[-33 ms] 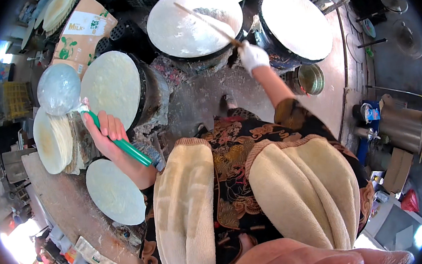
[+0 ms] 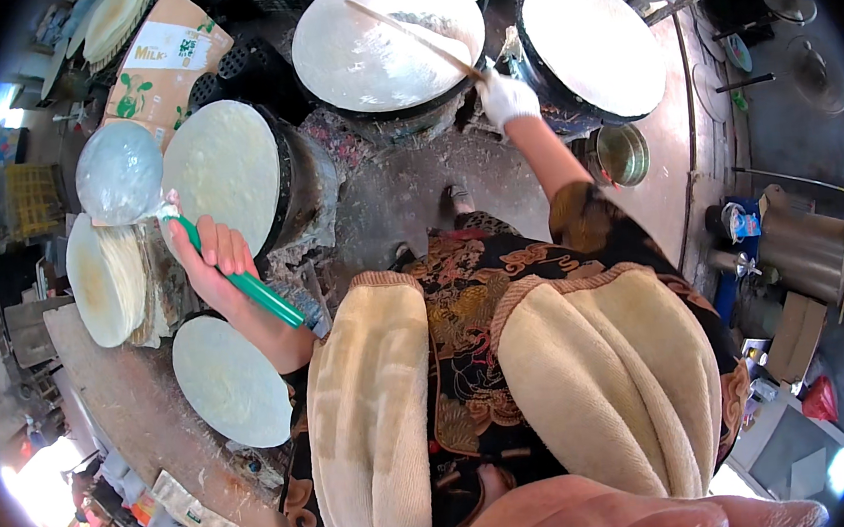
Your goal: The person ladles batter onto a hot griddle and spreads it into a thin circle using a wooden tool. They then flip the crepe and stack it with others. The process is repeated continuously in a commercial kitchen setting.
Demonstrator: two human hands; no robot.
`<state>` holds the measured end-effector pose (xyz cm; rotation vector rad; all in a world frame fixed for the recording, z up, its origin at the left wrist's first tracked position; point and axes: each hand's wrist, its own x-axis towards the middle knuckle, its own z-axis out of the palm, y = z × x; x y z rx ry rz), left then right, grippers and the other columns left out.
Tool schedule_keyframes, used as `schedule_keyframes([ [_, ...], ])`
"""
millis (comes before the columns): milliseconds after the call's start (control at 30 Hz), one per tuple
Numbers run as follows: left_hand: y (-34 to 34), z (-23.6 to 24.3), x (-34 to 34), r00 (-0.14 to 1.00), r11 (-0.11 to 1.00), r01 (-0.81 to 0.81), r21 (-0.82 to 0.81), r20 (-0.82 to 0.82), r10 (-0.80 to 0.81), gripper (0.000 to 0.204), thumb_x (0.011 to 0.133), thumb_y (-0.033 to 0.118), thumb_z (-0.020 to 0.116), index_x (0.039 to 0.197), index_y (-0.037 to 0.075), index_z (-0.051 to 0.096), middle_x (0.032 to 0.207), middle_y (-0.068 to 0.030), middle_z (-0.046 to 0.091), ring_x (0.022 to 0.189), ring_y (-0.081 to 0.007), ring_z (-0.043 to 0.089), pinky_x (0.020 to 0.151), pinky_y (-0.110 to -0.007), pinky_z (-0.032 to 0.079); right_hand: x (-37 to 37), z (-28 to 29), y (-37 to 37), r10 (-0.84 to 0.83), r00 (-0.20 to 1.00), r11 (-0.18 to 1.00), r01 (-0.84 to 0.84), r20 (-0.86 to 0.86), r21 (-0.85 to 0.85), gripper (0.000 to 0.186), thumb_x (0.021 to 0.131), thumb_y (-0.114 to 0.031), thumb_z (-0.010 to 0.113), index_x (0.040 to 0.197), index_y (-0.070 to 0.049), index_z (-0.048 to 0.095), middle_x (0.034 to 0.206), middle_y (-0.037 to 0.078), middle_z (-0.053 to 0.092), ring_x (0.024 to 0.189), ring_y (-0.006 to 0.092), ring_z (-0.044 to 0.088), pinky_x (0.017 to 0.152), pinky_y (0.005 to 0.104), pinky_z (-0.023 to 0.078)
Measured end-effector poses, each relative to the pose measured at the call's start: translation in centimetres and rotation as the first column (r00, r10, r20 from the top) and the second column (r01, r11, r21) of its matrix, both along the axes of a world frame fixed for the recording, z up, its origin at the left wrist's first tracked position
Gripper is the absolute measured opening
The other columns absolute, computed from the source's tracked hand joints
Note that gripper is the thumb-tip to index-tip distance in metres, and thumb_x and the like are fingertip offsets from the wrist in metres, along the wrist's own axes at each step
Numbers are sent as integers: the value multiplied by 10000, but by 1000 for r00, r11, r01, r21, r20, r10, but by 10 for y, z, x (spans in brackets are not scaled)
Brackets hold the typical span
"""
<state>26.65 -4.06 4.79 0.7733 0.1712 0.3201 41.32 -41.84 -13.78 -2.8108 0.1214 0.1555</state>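
Note:
In my bare left hand (image 2: pixel 216 256) is a ladle (image 2: pixel 119 175) with a green handle, its round bowl coated in something pale and wet. The bowl hangs in front of a round griddle (image 2: pixel 285 190) that carries a pale flat pancake (image 2: pixel 219 176). My right hand (image 2: pixel 510 98), in a white glove, grips the near end of a thin wooden stick (image 2: pixel 412 38). The stick lies across the far middle griddle, over a whitish batter sheet (image 2: pixel 352 34) with a wet, bright patch. To its right, another round sheet (image 2: pixel 594 48) covers a second griddle.
At the left stands a stack of thin pancakes (image 2: pixel 107 281), with a single round one (image 2: pixel 230 381) nearer me. Behind the left griddle is a cardboard box (image 2: pixel 168 60). A metal tin (image 2: pixel 621 156) sits below the right griddle. A large steel cylinder (image 2: pixel 807 245) is at far right.
My right hand and the stick have shifted very slightly away from me. My left hand keeps the ladle in nearly the same place.

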Motion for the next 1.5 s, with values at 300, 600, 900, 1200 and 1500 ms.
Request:
schedule_keyframes([
  [300,-19,3,14,997,995,67,77,-54,-63,269,1001,273,405,813,82,429,519,53,309,361,-32,241,310,-186,228,-38,25,46,268,949,963,-258,-167,81,386,961,-330,337,1093,-40,555,842,186,659,713,286,657,675,425,547],
  [600,-46,4,41,975,994,61,95,-220,-38,525,984,413,382,525,168,311,418,42,266,311,-61,253,278,-193,242,35,28,-35,83,997,987,-82,1,139,378,891,-380,456,1020,-63,617,912,220,647,864,382,624,784,462,485],
  [900,-47,-1,45,968,983,159,90,-209,-137,520,991,398,368,529,167,311,420,41,276,309,-66,257,281,-198,248,9,4,-76,-73,995,991,80,-68,106,435,886,-410,463,1109,-57,586,906,237,642,869,393,622,780,466,479],
  [1200,-71,-5,54,965,975,222,-21,-136,-223,338,1008,353,334,861,93,493,472,51,308,307,-55,280,269,-197,298,-12,12,-71,-23,999,996,27,-42,87,351,876,-344,514,1073,-77,629,1067,210,573,949,368,602,813,444,486],
  [1500,-96,-27,74,913,937,337,-92,-212,-349,310,1002,371,344,784,150,344,425,40,291,291,-59,275,250,-194,256,96,28,-9,2,997,964,-22,76,265,405,885,-345,489,1171,-73,581,1102,182,621,1008,336,599,877,388,468],
])
